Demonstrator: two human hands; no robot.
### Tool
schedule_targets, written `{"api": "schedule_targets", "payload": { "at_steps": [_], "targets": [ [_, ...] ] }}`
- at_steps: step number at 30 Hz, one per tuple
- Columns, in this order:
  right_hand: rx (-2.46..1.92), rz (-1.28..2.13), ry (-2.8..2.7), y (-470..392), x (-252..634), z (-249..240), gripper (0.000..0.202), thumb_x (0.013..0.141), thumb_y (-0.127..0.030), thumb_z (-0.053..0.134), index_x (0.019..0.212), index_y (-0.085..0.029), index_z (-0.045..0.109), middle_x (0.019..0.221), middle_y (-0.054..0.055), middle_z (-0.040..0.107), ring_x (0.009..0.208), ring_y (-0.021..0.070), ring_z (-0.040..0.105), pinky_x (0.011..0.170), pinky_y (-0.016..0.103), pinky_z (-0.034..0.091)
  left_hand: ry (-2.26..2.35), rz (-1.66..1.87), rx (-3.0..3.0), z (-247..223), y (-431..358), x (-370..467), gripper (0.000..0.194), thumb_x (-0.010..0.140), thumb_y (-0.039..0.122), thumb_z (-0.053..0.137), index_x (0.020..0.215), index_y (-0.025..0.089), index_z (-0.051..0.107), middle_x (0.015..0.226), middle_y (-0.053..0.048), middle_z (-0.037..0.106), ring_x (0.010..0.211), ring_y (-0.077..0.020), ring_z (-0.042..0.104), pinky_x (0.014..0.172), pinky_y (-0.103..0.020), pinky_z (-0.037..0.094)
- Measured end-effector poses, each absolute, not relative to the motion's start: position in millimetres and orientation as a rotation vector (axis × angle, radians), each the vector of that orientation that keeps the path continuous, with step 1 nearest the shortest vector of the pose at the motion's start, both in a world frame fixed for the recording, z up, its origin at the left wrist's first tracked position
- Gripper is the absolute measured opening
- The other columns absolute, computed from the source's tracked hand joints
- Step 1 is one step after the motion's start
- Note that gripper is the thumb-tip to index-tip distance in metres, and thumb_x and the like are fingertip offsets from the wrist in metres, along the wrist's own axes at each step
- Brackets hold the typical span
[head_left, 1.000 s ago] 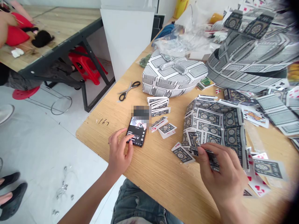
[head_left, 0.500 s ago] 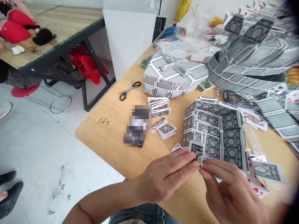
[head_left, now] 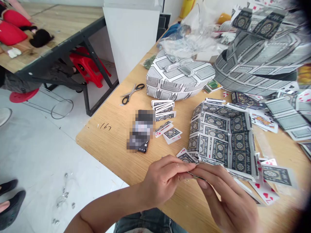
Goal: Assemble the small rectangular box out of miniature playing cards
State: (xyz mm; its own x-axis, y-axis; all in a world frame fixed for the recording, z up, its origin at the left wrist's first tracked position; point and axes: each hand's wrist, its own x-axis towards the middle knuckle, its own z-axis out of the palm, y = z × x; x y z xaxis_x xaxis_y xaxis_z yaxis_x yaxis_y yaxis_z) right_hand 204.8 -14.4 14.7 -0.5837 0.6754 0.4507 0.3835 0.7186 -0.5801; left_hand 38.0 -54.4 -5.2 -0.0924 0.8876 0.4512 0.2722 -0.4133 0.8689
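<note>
My left hand [head_left: 166,183] and my right hand [head_left: 227,197] meet at the fingertips near the table's front edge. Both pinch a playing card [head_left: 198,176] that is seen nearly edge-on, most of it hidden by the fingers. Just beyond them stands an open box shape made of joined playing cards [head_left: 220,150], patterned dark blue backs showing. By my left fingertips lies a loose card [head_left: 187,156]. Under and beside the box's right side rest a seven of hearts [head_left: 266,194] and a face-down card [head_left: 277,176].
Black-handled scissors [head_left: 132,93], a blurred-out phone [head_left: 141,132] and folded cards [head_left: 164,111] lie to the left. Behind stand a closed card-built case [head_left: 179,79] and a larger card construction [head_left: 255,64]. Plastic bags [head_left: 191,42] pile at the back. A person sits by another table [head_left: 73,17].
My fingers have drawn together and turned the card from showing its back to nearly edge-on, slightly nearer to me. My left thumb now pinches; before, that hand's fingers lay flat over the card.
</note>
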Motion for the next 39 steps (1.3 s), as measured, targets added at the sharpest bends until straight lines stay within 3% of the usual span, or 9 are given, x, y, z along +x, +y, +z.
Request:
{"api": "schedule_targets", "payload": {
  "at_steps": [8, 14, 20, 29, 33, 39],
  "targets": [
    [-1.065, 0.482, -2.095, -20, 215, 15, 0.018, 0.090, -0.015, 0.057, 0.104, -0.022, 0.067, 0.090, 0.003, 0.070, 0.074, 0.0158, 0.067, 0.066, 0.027, 0.053, 1.332, 1.443, 1.508, 1, -52, 30, 0.014, 0.088, 0.015, 0.061, 0.099, 0.015, 0.071, 0.086, -0.006, 0.073, 0.079, -0.0134, 0.067, 0.071, -0.025, 0.057],
    [-1.113, 0.529, -2.051, -22, 215, 18, 0.015, 0.091, -0.017, 0.056, 0.100, -0.022, 0.067, 0.092, 0.003, 0.070, 0.078, 0.0160, 0.067, 0.069, 0.027, 0.052, 1.384, 1.442, 1.481, -3, -53, 32, 0.013, 0.091, 0.015, 0.054, 0.091, 0.016, 0.067, 0.082, -0.005, 0.069, 0.078, -0.0134, 0.064, 0.069, -0.025, 0.055],
    [-1.130, 0.540, -2.141, -22, 216, 19, 0.018, 0.092, -0.026, 0.058, 0.108, -0.022, 0.065, 0.079, 0.002, 0.065, 0.056, 0.0121, 0.063, 0.051, 0.023, 0.051, 1.388, 1.466, 1.618, -3, -56, 35, 0.011, 0.089, 0.011, 0.057, 0.091, 0.015, 0.067, 0.076, -0.004, 0.067, 0.072, -0.0114, 0.063, 0.065, -0.021, 0.054],
    [-1.038, 0.509, -2.274, -19, 212, 16, 0.017, 0.091, -0.020, 0.060, 0.108, -0.021, 0.063, 0.087, 0.004, 0.067, 0.079, 0.0170, 0.069, 0.072, 0.028, 0.055, 1.317, 1.438, 1.530, -3, -56, 35, 0.011, 0.089, 0.014, 0.060, 0.096, 0.015, 0.069, 0.083, -0.006, 0.071, 0.078, -0.0126, 0.066, 0.072, -0.023, 0.055],
    [-1.029, 0.490, -2.267, -19, 212, 13, 0.018, 0.090, -0.018, 0.060, 0.107, -0.020, 0.063, 0.092, 0.005, 0.068, 0.080, 0.0169, 0.069, 0.073, 0.029, 0.055, 1.266, 1.447, 1.499, -4, -55, 35, 0.014, 0.088, 0.013, 0.061, 0.100, 0.013, 0.068, 0.092, -0.008, 0.073, 0.087, -0.0145, 0.067, 0.079, -0.026, 0.055],
    [-1.037, 0.459, -2.246, -18, 211, 12, 0.020, 0.089, -0.018, 0.061, 0.109, -0.020, 0.063, 0.091, 0.005, 0.070, 0.079, 0.0181, 0.069, 0.073, 0.030, 0.056, 1.271, 1.427, 1.477, -3, -55, 34, 0.016, 0.088, 0.017, 0.061, 0.102, 0.012, 0.069, 0.094, -0.010, 0.073, 0.089, -0.0151, 0.066, 0.073, -0.024, 0.055]
  ]
}}
